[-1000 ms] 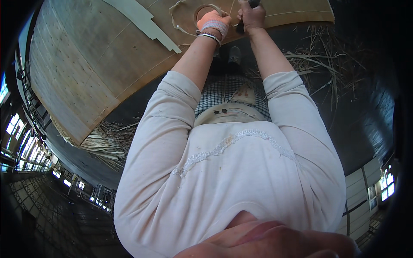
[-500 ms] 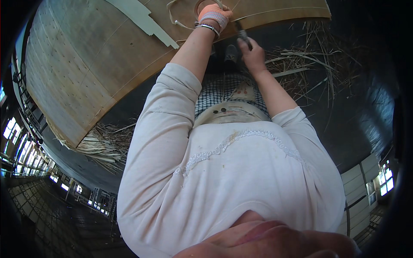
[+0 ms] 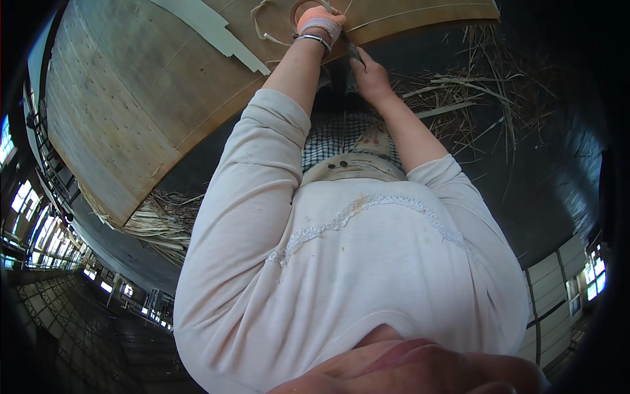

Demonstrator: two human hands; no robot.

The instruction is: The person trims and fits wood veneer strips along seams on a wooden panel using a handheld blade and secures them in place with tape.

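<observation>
My left hand (image 3: 321,23), in an orange and white glove, is over the near edge of a large wood veneer sheet (image 3: 190,82). Its fingers are curled against a ring-shaped brown roll of tape (image 3: 300,9), partly cut off by the top of the view. My bare right hand (image 3: 372,80) grips a short knife-like tool (image 3: 355,54). The dark end of this tool reaches the sheet's edge, just right of the glove. A thin pale strip (image 3: 257,25) curls on the sheet left of my left hand.
A pale, jagged veneer piece (image 3: 210,29) lies on the sheet. Wood slivers (image 3: 459,98) litter the dark floor to the right. More scraps (image 3: 164,220) are heaped below the sheet's left corner. Windows (image 3: 49,230) line the hall at far left.
My right hand and the tool have moved left and slightly up, closer to my left hand. The whole view has shifted a little; my left hand stays by the roll.
</observation>
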